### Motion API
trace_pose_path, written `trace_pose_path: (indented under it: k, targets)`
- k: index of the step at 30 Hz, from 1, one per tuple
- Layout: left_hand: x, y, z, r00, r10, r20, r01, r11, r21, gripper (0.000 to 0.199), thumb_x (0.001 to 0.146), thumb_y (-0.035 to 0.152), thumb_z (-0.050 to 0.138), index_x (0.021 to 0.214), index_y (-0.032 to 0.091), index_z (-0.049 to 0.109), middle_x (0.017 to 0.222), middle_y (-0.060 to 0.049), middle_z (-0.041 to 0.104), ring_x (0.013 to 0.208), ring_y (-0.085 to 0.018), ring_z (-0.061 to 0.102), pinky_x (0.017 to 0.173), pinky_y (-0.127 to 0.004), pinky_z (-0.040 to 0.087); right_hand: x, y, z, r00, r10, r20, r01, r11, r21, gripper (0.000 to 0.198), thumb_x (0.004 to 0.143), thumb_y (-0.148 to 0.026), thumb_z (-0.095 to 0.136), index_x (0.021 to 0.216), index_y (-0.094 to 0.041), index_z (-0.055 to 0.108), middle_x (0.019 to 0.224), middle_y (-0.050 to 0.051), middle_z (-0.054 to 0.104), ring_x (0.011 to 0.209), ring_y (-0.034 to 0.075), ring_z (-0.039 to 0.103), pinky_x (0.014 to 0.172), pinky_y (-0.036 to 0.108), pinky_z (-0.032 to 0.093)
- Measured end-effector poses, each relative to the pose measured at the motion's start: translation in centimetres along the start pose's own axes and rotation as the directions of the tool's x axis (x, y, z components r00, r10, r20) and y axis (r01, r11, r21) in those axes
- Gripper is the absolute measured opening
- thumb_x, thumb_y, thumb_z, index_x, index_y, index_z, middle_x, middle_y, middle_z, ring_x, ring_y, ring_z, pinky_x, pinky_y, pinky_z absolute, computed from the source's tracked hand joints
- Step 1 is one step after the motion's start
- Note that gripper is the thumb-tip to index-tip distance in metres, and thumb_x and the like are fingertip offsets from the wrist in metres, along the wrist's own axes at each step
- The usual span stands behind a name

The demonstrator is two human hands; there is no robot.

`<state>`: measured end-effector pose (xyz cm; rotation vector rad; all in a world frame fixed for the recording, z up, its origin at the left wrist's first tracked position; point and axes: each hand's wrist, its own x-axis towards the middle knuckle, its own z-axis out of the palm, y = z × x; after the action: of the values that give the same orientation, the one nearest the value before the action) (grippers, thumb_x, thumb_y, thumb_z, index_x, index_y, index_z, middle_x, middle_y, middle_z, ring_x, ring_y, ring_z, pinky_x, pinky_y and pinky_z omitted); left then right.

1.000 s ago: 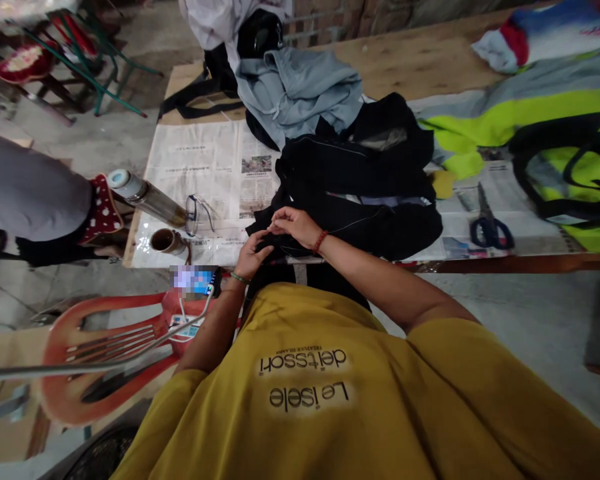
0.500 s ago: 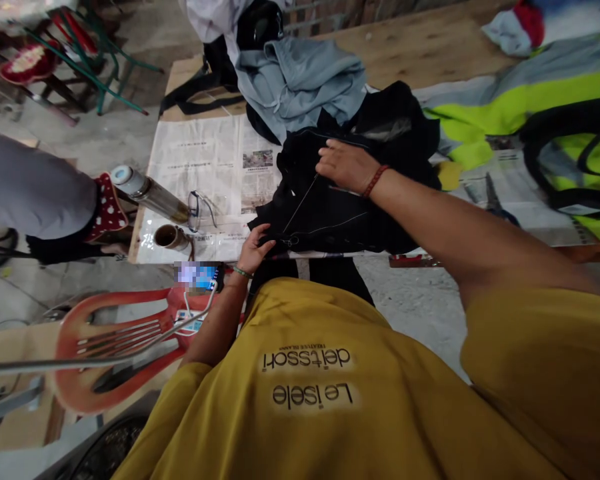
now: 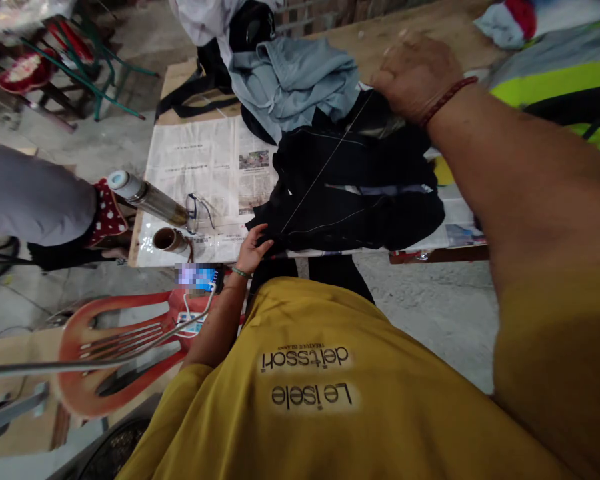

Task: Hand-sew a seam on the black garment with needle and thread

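A black garment (image 3: 350,173) lies spread on the table before me. My left hand (image 3: 253,250) grips its near left edge, thumb and fingers around the cloth. From a spot close to those fingers, a pale thread (image 3: 317,170) runs taut and slanting up across the fabric to my right hand (image 3: 415,77). That hand is raised above the garment's far right side, its fingers closed and somewhat blurred. Whether a needle is between them is too small to see. Another light line of stitching crosses the black cloth.
Newspaper (image 3: 195,150) covers the table's left part, with a flask (image 3: 153,200), brown cup (image 3: 169,240) and glasses (image 3: 199,213) on it. Grey-blue clothing (image 3: 295,83) is heaped behind; yellow-green clothing (image 3: 540,90) lies right. A red chair (image 3: 80,340) bears a phone (image 3: 197,277). Another person's sleeve (image 3: 35,190) is at left.
My right hand has moved up and right, away from the cloth, drawing out a longer stretch of thread. The small loop near my left hand is gone. My left hand has stayed in place.
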<state>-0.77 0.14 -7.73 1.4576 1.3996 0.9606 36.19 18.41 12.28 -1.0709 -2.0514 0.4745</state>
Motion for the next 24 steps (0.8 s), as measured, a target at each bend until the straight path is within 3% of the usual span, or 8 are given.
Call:
trace_pose_path:
  k: [3,8,11,14,17,19,22,24]
  targets:
    - [0.0,0.0,0.0,1.0,0.004,0.006,-0.004,1.0,0.011,0.048,0.074,0.033,0.067,0.119,0.02,0.055,0.12,-0.007,0.059,0.108,-0.022,0.056,0.095,-0.036,0.046,-0.3,-0.2,-1.4,0.971,-0.154,0.181,0.224,0.85,-0.477,0.047,0.084,-0.017,0.033,0.04,-0.002,0.03,0.127,0.013,0.053,0.127,0.022,0.04,0.107,0.035,0.017]
    - [0.0,-0.2,0.0,1.0,0.021,0.001,-0.021,1.0,0.023,0.048,0.074,0.034,0.068,0.118,0.02,0.056,0.12,-0.008,0.06,0.107,-0.022,0.057,0.096,-0.037,0.046,-0.2,0.5,-3.0,0.965,-0.078,0.252,0.235,0.69,-0.685,0.053,0.085,-0.02,0.018,0.033,-0.01,0.014,0.125,0.021,0.051,0.123,0.033,0.04,0.1,0.044,0.025]
    - [0.0,-0.3,-0.1,1.0,0.029,0.004,-0.029,0.999,0.024,0.047,0.075,0.036,0.067,0.117,0.02,0.056,0.12,-0.007,0.06,0.107,-0.022,0.057,0.096,-0.037,0.046,0.0,0.6,-1.6,0.996,0.007,0.086,0.049,0.774,-0.631,0.042,0.086,-0.017,0.034,0.048,-0.003,0.044,0.125,0.018,0.057,0.122,0.027,0.047,0.098,0.038,0.03]
    - [-0.1,-0.2,-0.1,1.0,0.025,0.001,-0.025,0.999,0.023,0.046,0.075,0.037,0.066,0.117,0.02,0.057,0.119,-0.007,0.06,0.108,-0.022,0.056,0.096,-0.037,0.045,-1.2,-0.6,2.5,0.988,0.139,-0.068,-0.154,0.904,-0.398,0.017,0.082,-0.007,0.049,0.092,-0.006,0.063,0.102,0.005,0.069,0.096,0.01,0.062,0.093,0.028,0.039]
    - [-0.1,-0.1,-0.2,1.0,0.016,-0.009,-0.016,1.0,0.019,0.045,0.075,0.036,0.066,0.116,0.02,0.057,0.118,-0.007,0.06,0.109,-0.022,0.056,0.096,-0.037,0.045,-5.0,-2.7,7.9,0.934,0.314,0.17,-0.3,0.948,-0.105,0.026,0.08,0.003,0.048,0.088,-0.013,0.066,0.064,-0.005,0.06,0.053,0.005,0.052,0.077,0.026,0.048]
    - [-0.2,-0.1,-0.3,1.0,0.015,-0.012,-0.015,1.0,0.012,0.045,0.076,0.036,0.066,0.117,0.02,0.057,0.118,-0.007,0.06,0.11,-0.022,0.056,0.097,-0.036,0.045,-8.5,-3.9,11.0,0.895,0.34,0.287,-0.341,0.939,-0.048,0.025,0.078,0.003,0.05,0.073,-0.015,0.066,0.069,-0.002,0.06,0.058,0.008,0.054,0.077,0.028,0.047]
    - [-0.1,-0.3,-0.2,1.0,0.005,-0.013,-0.005,1.0,-0.013,0.046,0.076,0.036,0.066,0.118,0.02,0.057,0.116,-0.007,0.061,0.109,-0.021,0.056,0.097,-0.036,0.045,-14.2,-4.4,13.8,0.884,0.328,0.333,-0.319,0.944,-0.084,0.009,0.078,-0.016,0.061,0.083,-0.017,0.069,0.088,0.004,0.064,0.077,0.016,0.06,0.082,0.032,0.046]
    - [-0.1,-0.5,-0.2,1.0,-0.006,-0.013,0.006,0.999,-0.037,0.047,0.076,0.036,0.066,0.119,0.019,0.057,0.115,-0.007,0.061,0.11,-0.021,0.056,0.097,-0.037,0.045,-17.3,-4.2,14.6,0.872,0.337,0.355,-0.284,0.939,-0.193,0.022,0.076,-0.03,0.066,0.092,-0.015,0.068,0.097,0.009,0.063,0.084,0.02,0.059,0.083,0.034,0.045]
